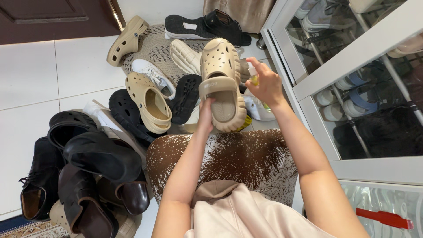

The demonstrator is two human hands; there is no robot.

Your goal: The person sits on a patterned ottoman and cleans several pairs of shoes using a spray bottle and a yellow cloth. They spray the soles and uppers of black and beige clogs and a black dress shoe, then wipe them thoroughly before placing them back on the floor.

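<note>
- A pale pink garment (240,211) lies nearest the camera at the bottom centre of the frame, over the person's lap, with both bare forearms rising from either side of it.
- A brown-and-white mottled stool (246,161) sits just above the garment, in the lower middle.
- A white shoe cabinet (328,66) with glass doors fills the right of the frame; shoes stand on its shelves behind the glass.
- A heap of dark leather shoes (88,172) takes up the lower left, on white floor tiles.
- A woven round mat (156,48) in the upper centre carries a scatter of shoes: a black sneaker (198,26) at the top, a white sneaker (152,75) and a second beige clog (147,101) left of centre.
- The beige clog (221,83) is held up in the centre of the frame, sole side away, opening towards the camera, toe pointing to the top.
- The left hand (205,115) is clamped on the clog's heel end from below, fingers inside the opening.
- The right hand (264,83) is just to the right of the clog, closed around a small spray bottle (253,75), with the index finger on its top. The bottle stands close beside the clog's side; whether they touch cannot be told.
- The two hands are apart, the clog between them.
</note>
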